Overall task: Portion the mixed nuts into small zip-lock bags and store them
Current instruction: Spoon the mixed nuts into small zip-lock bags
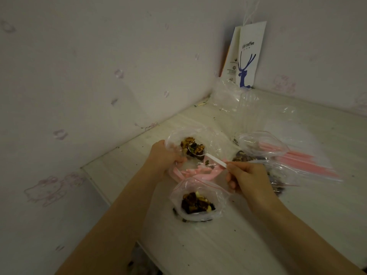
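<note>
My left hand [163, 156] grips the edge of an open clear zip-lock bag [213, 141] with a pink seal, holding its mouth wide. My right hand [246, 178] pinches the handle of a small white spoon [215, 160]; its bowl, heaped with mixed nuts [195, 148], is inside that bag's mouth. A second small zip-lock bag [198, 199] with a portion of nuts lies open on the table just in front of my hands. To the right, a larger clear bag [264, 155] holds more nuts.
A stack of unused zip-lock bags with pink seals [303, 161] lies at the right. Crumpled clear plastic [228, 96] and a white paper coffee bag [248, 56] stand in the wall corner. Crumbs dot the white table [228, 245]; its left edge runs beside the wall.
</note>
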